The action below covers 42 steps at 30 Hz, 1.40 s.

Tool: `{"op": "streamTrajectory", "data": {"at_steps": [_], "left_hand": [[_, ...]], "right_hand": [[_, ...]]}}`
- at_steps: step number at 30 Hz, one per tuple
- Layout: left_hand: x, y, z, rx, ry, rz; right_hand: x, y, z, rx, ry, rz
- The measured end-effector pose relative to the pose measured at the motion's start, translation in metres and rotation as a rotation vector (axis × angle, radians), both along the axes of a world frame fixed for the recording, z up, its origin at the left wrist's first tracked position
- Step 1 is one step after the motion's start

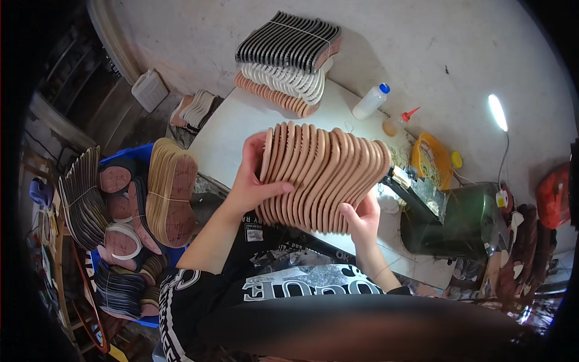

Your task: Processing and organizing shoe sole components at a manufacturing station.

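A thick stack of tan shoe insoles (pixel 322 175) is held up in front of me, on edge, above the near part of the white table (pixel 223 130). My left hand (pixel 253 175) grips the stack's left end, with the thumb lying across the edges. At the lower right, my right hand (pixel 363 220) clasps the other end, its thumb pressed on the edges and its fingers mostly hidden behind. On the table beyond, bundles of black insoles (pixel 289 39), white insoles (pixel 283 81) and tan insoles (pixel 274 96) are piled on each other.
Blue crate (pixel 129 155) at left holds several insole bundles (pixel 172 193). Toward the right are a white bottle with a blue cap (pixel 370 102), a red-tipped glue bottle (pixel 395 124), a yellow basket (pixel 431 158), a lit lamp (pixel 497 113) and a dark green container (pixel 455 220).
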<state>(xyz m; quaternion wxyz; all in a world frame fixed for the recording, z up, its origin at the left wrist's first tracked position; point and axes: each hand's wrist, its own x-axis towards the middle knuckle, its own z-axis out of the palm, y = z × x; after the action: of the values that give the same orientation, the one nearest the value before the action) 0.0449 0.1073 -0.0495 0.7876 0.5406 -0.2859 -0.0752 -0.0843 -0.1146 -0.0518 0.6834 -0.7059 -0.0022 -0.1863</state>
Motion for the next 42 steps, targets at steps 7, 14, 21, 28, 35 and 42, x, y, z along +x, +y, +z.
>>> {"op": "streamTrajectory", "data": {"at_steps": [7,14,21,28,35,42], "left_hand": [[0.021,-0.003,-0.006,0.326,-0.145,-0.054],[0.054,-0.038,0.022,0.762,-0.117,-0.097],[0.102,-0.091,-0.046,1.632,-0.440,-0.192],[0.089,-0.109,-0.049,1.395,-0.545,-0.181],[0.019,-0.150,-0.032,1.368,-0.674,-0.408],[-0.002,-0.148,-0.028,1.471,-0.647,-0.600]], "right_hand": [[0.001,0.012,-0.018,-0.425,0.179,-0.092],[0.001,0.017,0.012,-0.275,0.204,-0.183],[0.019,0.013,-0.073,0.070,0.866,0.016],[-0.013,0.019,-0.041,0.880,0.768,0.293],[-0.055,0.021,-0.037,1.755,0.783,0.323],[-0.082,-0.046,0.003,1.088,0.890,0.461]]}}
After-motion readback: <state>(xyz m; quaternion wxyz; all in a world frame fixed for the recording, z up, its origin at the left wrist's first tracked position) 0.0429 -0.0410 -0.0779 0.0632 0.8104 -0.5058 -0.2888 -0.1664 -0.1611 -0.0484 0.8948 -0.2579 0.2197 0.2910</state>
